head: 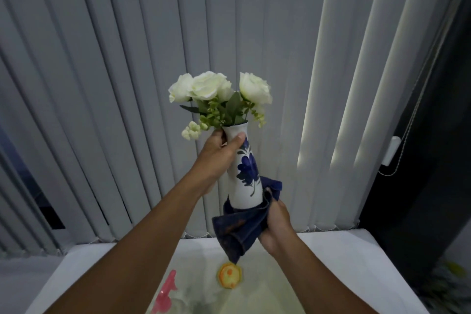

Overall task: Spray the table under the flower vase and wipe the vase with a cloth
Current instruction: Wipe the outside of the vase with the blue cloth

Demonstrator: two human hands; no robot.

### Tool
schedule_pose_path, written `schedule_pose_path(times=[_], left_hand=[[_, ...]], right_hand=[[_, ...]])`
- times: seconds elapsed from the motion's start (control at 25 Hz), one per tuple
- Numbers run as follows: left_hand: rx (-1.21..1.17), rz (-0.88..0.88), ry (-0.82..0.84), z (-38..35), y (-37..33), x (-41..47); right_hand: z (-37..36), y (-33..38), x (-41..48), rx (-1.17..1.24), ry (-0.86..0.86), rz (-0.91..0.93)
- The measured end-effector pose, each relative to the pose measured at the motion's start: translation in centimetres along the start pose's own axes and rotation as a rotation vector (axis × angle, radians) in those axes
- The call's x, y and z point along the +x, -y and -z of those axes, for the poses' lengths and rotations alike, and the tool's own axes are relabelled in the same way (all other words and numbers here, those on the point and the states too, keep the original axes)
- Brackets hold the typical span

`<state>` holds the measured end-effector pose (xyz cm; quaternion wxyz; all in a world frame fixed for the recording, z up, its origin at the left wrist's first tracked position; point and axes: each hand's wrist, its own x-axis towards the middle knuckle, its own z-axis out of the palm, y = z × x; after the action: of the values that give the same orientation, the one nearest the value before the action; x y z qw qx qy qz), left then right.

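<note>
I hold a white vase (246,173) with a blue flower pattern up in the air, tilted a little to the left. White roses (211,86) and green leaves stick out of its mouth. My left hand (219,153) grips the vase's neck, thumb across the front. My right hand (276,227) holds a dark blue cloth (239,229) wrapped around the vase's base, which hides the bottom. Below, on the white table (356,262), the pink trigger of a spray bottle (165,293) shows at the lower left.
A small orange and yellow object (229,275) lies on the table under the cloth. Grey vertical blinds (127,84) hang right behind the table. A dark panel (420,160) stands at the right, with a plant (448,285) beside the table's right edge.
</note>
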<state>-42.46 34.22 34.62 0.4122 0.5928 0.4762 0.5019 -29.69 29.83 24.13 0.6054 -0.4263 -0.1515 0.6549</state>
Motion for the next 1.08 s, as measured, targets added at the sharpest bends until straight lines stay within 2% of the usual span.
schedule_pose_path(times=[0.08,0.16,0.24,0.36,0.44,0.56,0.64,0.76,0.8,0.92,1.0,1.08], left_hand=[[0.137,-0.010,-0.054,-1.0,0.1,0.3],[0.196,-0.022,-0.131,-1.5,0.0,0.6],[0.207,-0.021,-0.211,-1.5,0.0,0.7],[0.268,-0.031,-0.321,-1.2,0.3,0.3],[0.247,-0.019,-0.377,-0.9,0.3,0.1],[0.220,-0.023,-0.415,-0.7,-0.3,-0.1],[0.223,-0.044,-0.405,-0.5,-0.9,-0.2],[0.224,-0.048,-0.386,-0.1,-1.3,-0.3],[0.217,-0.038,-0.378,0.0,-1.3,-0.3],[0.211,-0.029,-0.362,-0.1,-1.1,-0.5],[0.239,-0.048,-0.341,-0.5,-1.1,-0.6],[0.245,-0.043,-0.331,-1.2,-0.9,-0.6]], right_hand=[[-0.4,-1.0,0.0,0.063,-0.059,0.048],[-0.7,-2.1,-0.3,0.029,-0.104,0.121],[-0.7,-3.0,-0.9,-0.165,-0.128,0.251],[0.1,-3.0,-1.3,-0.588,-0.165,0.583],[0.5,-2.8,-1.1,-0.697,-0.183,0.782],[0.8,-2.4,-0.8,-0.757,-0.192,0.976],[0.9,-1.4,-0.8,-0.802,-0.221,0.960],[1.3,1.5,0.1,-0.779,-0.316,0.665],[1.3,2.3,0.4,-0.747,-0.351,0.627],[0.1,4.1,-0.6,-0.593,-0.333,0.774],[-2.0,4.5,-2.0,-0.576,-0.174,0.901],[-4.1,4.3,-2.5,-0.691,0.025,0.986]])
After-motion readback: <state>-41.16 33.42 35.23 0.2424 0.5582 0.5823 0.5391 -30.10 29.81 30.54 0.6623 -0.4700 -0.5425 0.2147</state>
